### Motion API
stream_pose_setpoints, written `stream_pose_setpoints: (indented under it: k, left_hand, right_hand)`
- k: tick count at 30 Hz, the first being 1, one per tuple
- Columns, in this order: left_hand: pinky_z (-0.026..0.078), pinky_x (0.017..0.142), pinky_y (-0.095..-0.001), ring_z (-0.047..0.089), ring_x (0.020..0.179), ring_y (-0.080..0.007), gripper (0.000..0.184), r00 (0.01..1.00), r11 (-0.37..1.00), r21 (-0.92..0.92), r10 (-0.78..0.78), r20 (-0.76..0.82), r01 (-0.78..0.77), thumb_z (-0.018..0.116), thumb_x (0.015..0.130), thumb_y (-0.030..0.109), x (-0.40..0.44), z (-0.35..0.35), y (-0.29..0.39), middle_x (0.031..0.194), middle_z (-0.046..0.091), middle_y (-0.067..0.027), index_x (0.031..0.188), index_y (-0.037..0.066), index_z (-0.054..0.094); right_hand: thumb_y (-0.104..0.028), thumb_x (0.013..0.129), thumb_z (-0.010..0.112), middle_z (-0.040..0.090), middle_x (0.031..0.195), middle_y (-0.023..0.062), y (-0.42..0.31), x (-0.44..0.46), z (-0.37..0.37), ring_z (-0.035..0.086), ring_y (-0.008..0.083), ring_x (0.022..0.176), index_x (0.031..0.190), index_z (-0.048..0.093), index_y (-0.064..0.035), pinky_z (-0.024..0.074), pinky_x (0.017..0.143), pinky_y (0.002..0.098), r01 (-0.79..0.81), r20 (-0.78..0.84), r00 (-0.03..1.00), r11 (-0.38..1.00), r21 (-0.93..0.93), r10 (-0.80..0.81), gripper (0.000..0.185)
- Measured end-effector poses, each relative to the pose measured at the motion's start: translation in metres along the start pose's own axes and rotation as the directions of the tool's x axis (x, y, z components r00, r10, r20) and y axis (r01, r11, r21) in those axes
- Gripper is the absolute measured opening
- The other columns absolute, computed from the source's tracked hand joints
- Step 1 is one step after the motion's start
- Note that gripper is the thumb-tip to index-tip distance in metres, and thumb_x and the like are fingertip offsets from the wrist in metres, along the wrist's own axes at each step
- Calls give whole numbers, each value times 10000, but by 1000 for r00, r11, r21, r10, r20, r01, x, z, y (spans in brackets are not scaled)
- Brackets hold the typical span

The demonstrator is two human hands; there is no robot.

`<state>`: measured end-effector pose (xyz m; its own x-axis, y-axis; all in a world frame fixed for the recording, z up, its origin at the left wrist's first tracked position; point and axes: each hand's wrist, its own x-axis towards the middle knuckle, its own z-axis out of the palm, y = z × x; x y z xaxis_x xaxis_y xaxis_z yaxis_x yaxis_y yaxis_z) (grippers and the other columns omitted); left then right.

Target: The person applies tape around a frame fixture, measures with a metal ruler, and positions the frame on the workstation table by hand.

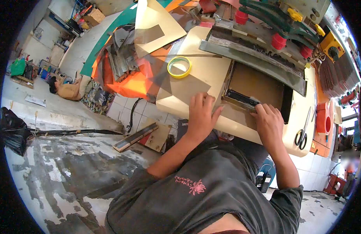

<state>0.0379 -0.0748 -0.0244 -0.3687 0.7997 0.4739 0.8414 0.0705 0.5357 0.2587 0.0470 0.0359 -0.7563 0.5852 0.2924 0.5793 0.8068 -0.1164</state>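
Note:
My left hand (203, 116) rests its loosely bent fingers on the pale board (170, 102), thumb apart, with nothing visible in it. My right hand (268, 120) has its thumb and fingers closed on the right end of a black strip (241, 97). This strip lies along the near side of a rectangular frame (287, 105) with a brown inside. A yellow tape roll (179, 67) lies on the board beyond my left hand. Behind the frame lies a long grey-green metal bar (252, 67). Black-handled scissors (301, 137) are right of my right hand.
A green machine with red knobs (278, 41) stands behind the frame. Orange and dark sheets (135, 84) are heaped at the left, beside a cream sheet with a dark window (159, 23). A red tape holder (323, 119) stands far right. Another person (69, 89) is on the floor, far left.

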Motion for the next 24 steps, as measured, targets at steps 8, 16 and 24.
stream_pose_setpoints:
  k: [8, 16, 24]
  left_hand:
    - [441, 920, -533, 544, 1059, -422, 295, 1000, 1000, -19, -17, -3, 17, 761, 944, 215, 4, 5, 4, 1133, 566, -203, 1095, 10, 612]
    - [439, 874, -549, 551, 1005, -431, 254, 999, 999, -23, -32, -14, 32, 749, 944, 164, 2, 10, 5, 1056, 572, -198, 1067, 13, 586]
    - [435, 899, -542, 546, 1055, -416, 267, 999, 997, 54, -53, 10, 53, 745, 954, 168, 2, 10, 8, 1101, 566, -184, 1108, 19, 586]
  right_hand:
    - [-166, 868, 766, 627, 881, 102, 5, -3, -11, 642, 329, 891, 924, 587, -80, 504, 802, 458, -25, -80, 997, 1000, -7, 24, 206]
    - [-188, 874, 759, 675, 952, 96, 10, -14, -21, 674, 315, 955, 1003, 629, -98, 532, 835, 461, -33, -31, 999, 998, -48, 31, 204]
    - [-126, 825, 735, 662, 915, 79, 16, -20, -27, 676, 291, 932, 1001, 633, -95, 543, 807, 444, 8, -3, 1000, 998, -63, -9, 206]
